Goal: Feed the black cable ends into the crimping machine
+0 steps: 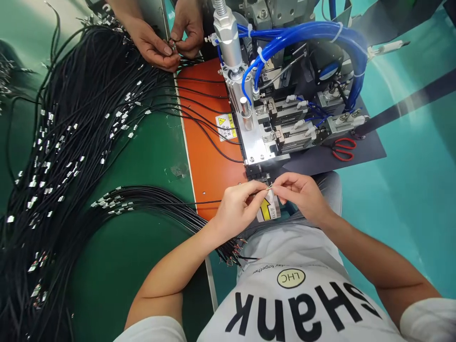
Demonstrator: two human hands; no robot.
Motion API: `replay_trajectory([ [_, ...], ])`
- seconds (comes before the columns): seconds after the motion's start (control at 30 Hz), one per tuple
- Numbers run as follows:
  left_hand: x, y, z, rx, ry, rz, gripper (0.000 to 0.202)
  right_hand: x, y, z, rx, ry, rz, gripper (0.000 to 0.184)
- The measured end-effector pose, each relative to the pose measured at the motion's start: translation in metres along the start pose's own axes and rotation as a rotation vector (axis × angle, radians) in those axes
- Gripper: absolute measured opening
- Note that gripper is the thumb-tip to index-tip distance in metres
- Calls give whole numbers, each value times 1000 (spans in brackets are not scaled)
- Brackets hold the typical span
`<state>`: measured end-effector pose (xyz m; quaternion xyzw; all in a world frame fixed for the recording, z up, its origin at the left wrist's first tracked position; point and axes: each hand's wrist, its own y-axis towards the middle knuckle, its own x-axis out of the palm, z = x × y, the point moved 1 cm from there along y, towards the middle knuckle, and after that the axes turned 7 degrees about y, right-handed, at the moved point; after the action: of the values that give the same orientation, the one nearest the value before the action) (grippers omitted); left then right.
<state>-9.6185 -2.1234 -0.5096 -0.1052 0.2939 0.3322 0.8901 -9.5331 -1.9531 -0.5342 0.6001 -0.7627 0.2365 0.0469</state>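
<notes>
My left hand (237, 204) is closed on a thin black cable (207, 203), which runs in from the left over the orange plate (210, 166). Thumb and forefinger pinch it close to its stripped end. Facing it, my right hand (301, 194) pinches the fine wire ends (270, 187) at the tip of that cable. Both hands meet just in front of the metal machine (249, 142), above a yellow arrow label (265, 209). Under my left forearm lies a bundle of black cables (153, 194), with bared coppery ends near my lap.
A large heap of black cables (89, 85) with shiny connectors covers the green table (142, 266). Another person's hands (153, 45) work at the back. Several cables lead into the machine, beneath blue air hoses (302, 35). Red-handled scissors (344, 149) lie at its right.
</notes>
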Motion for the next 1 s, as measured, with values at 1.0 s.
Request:
replay_trajectory([
  [1.0, 8, 5, -6, -259, -486, 36, 19, 5, 1, 9, -397, -495, 37, 7],
])
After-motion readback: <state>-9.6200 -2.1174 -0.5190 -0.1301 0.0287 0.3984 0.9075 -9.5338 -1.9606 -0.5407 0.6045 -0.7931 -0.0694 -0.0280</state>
